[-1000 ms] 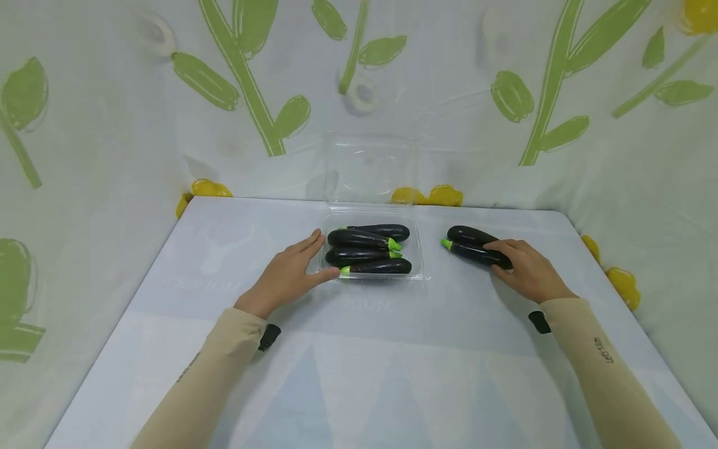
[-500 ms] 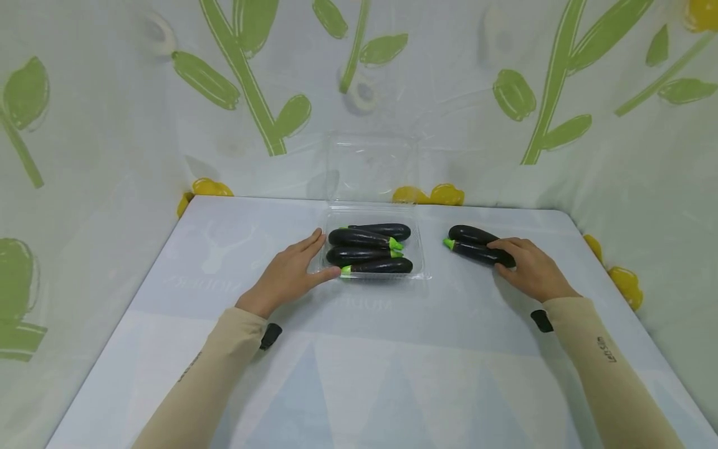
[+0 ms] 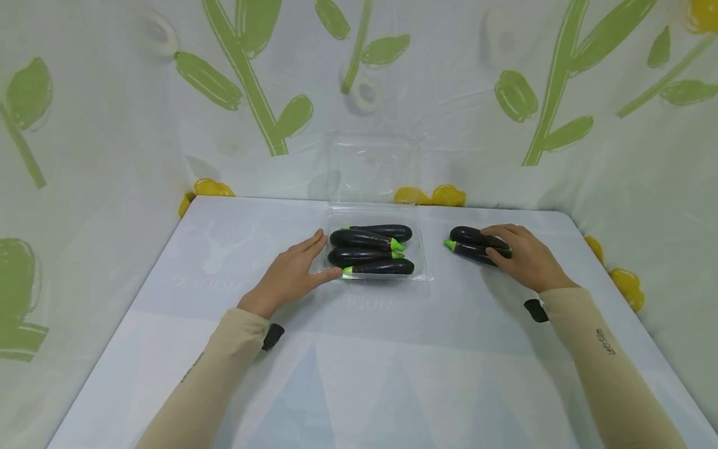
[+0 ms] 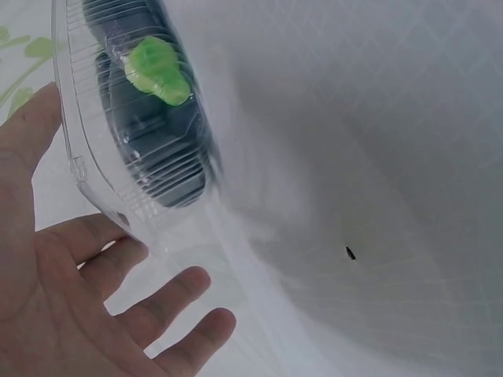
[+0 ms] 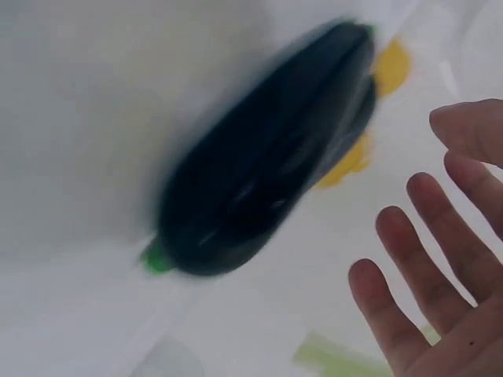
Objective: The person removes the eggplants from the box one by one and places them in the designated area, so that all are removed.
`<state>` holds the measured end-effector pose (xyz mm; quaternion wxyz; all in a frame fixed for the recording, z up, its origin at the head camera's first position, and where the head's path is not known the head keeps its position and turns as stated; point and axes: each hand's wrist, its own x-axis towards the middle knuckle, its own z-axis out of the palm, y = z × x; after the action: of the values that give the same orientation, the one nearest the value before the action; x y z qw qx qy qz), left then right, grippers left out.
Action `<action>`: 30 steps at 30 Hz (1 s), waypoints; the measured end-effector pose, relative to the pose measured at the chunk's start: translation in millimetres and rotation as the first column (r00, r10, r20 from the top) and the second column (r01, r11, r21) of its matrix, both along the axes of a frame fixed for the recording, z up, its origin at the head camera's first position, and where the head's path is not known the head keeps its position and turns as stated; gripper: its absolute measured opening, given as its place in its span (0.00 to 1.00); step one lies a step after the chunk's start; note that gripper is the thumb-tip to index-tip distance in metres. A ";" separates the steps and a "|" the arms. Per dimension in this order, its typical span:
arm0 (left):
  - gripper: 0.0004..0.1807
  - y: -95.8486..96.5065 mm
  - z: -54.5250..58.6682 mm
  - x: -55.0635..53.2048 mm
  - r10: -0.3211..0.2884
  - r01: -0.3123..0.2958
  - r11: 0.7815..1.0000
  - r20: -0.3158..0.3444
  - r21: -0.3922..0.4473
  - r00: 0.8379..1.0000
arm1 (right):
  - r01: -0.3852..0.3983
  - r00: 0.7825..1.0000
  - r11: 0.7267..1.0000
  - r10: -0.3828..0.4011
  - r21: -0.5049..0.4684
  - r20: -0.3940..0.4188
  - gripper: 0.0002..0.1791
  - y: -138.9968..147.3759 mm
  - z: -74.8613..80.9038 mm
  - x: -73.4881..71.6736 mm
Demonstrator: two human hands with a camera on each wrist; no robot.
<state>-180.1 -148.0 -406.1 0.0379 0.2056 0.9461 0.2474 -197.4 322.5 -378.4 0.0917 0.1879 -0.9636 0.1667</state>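
A clear plastic clamshell box [image 3: 424,255] stands at the back of the table with its lid [image 3: 373,165] raised. Inside lie several dark eggplants [image 3: 361,239] with green stem ends. My left hand [image 3: 286,280] is at the box's left side, thumb at the front corner and fingers spread along the edge. To the right, a rear eggplant [image 3: 464,234] and a front eggplant [image 3: 471,252] lie side by side. Over their right ends is my right hand [image 3: 527,259]; the right wrist view shows its fingers spread beside the blurred eggplants [image 5: 259,165].
A white table [image 3: 392,362] with pale blue triangles spreads in front of the box. Behind it and along both sides hangs a curtain [image 3: 449,125] printed with green leaves and yellow flowers. Bare table separates the box from the right-hand pair.
My right hand has shifted slightly away from me, from the front eggplant's end to over both eggplants' ends. The left hand keeps its place at the box.
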 end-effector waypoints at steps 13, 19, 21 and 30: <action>0.52 2.8 2.8 1.2 0.010 -0.010 1.000 -0.002 0.000 1.000 | -0.111 0.991 0.984 0.119 -0.138 0.054 0.27 -72.7 24.6 -14.1; 0.52 2.2 3.0 1.4 0.012 -0.012 1.000 0.004 -0.002 1.000 | -0.161 0.983 0.982 0.168 -0.103 0.069 0.31 -107.4 28.0 -18.1; 0.52 1.9 3.0 1.5 0.011 -0.011 1.000 0.001 0.000 1.000 | -0.174 0.980 0.981 0.181 -0.088 0.079 0.32 -119.5 28.2 -19.6; 0.51 1.3 3.5 0.6 0.017 -0.017 1.000 0.002 -0.014 1.000 | -0.233 0.960 0.972 0.229 0.009 0.162 0.33 -175.9 25.9 -32.4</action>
<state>-179.5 -146.7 -402.6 0.0384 0.1972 0.9494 0.2414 -229.8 146.6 -352.4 -0.0088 0.2865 -0.9415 0.1773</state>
